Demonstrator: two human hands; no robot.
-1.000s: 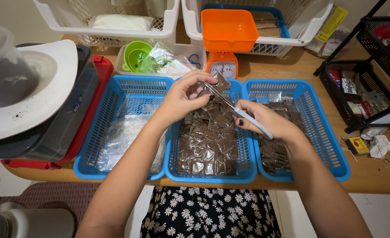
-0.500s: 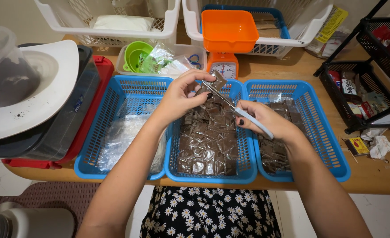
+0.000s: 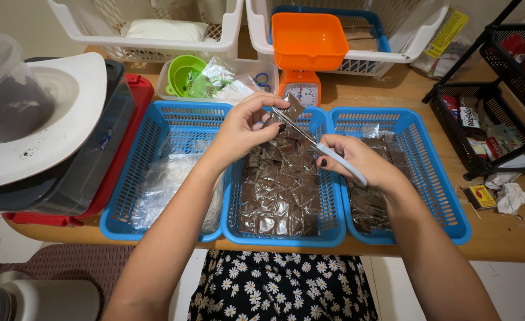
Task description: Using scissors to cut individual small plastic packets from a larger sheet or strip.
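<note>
Three blue baskets sit side by side on the table (image 3: 393,92): the left basket (image 3: 133,178) holds clear bags, the middle basket (image 3: 328,232) is full of small brown packets, and the right basket (image 3: 446,196) holds more of the same. Your left hand (image 3: 244,128) is raised over the far end of the middle basket, its grip pinched tight on one brown packet (image 3: 292,110). Your right hand (image 3: 357,157) is closed round the pale handle of the scissors (image 3: 316,145), whose blades reach up and left to the packet.

Hold the packet by its lower body so your fingertips stay well away from the blades. Keep it taut and flat, and meet its edge square with the scissors, taking only the top strip rather than cutting into the brown filling. Work over the middle basket so any trimming or spill lands there and not on the table. The orange scale (image 3: 301,65) stands just beyond, clear of your hands.
</note>
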